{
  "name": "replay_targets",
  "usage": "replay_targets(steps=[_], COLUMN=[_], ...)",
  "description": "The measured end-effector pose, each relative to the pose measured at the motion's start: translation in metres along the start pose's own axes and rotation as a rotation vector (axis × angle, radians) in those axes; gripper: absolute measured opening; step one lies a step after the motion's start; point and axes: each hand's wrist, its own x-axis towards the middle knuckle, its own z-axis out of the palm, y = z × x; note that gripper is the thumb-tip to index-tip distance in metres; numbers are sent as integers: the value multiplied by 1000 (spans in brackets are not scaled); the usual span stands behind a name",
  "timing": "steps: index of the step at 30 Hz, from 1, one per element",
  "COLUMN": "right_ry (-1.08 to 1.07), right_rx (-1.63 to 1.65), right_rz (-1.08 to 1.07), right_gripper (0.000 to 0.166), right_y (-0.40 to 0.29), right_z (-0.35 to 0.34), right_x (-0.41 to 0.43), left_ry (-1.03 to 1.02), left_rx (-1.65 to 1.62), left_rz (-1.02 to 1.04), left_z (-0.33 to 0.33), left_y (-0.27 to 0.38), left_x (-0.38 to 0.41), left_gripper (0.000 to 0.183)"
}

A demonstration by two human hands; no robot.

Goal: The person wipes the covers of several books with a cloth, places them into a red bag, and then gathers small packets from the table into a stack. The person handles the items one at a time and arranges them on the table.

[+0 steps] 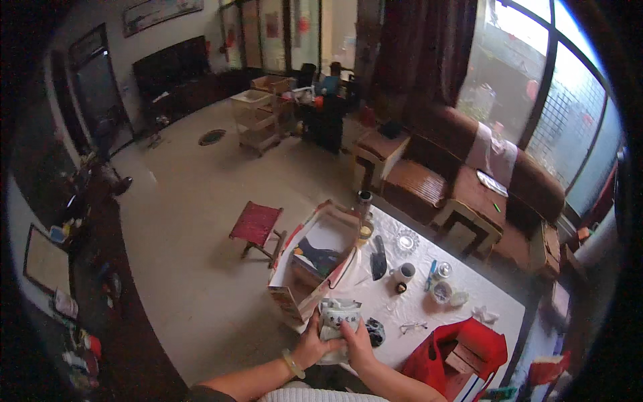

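Between my two hands is a white packet with dark printed writing, held upright just in front of my body at the table's near edge. My left hand grips its left side, and a pale bangle circles that wrist. On the packet's right side my right hand closes, thumb across the front. Just beyond the packet stands an open cardboard box with dark and colourful contents. A crumpled black plastic bag lies right of my right hand.
The white-covered table carries a mug, a glass jar, eyeglasses, a black-bladed knife and a dark-topped bottle. A red bag with boxes sits at the near right. Left of the table is a red folding stool.
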Motion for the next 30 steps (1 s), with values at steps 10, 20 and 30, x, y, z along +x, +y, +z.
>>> replay_targets(steps=[10, 20, 30], right_ry=[-201, -427, -362], right_rx=[217, 175, 26], right_rz=[-34, 115, 40], right_gripper=[51, 54, 49], right_y=[-28, -22, 29], right_z=[44, 105, 213], right_x=[-40, -40, -32], left_ry=[194, 414, 419], left_rx=[-148, -430, -322], left_rz=[154, 15, 88], left_z=[12, -46, -149], left_y=[84, 67, 87], left_x=[-55, -83, -121], left_gripper=[77, 68, 67])
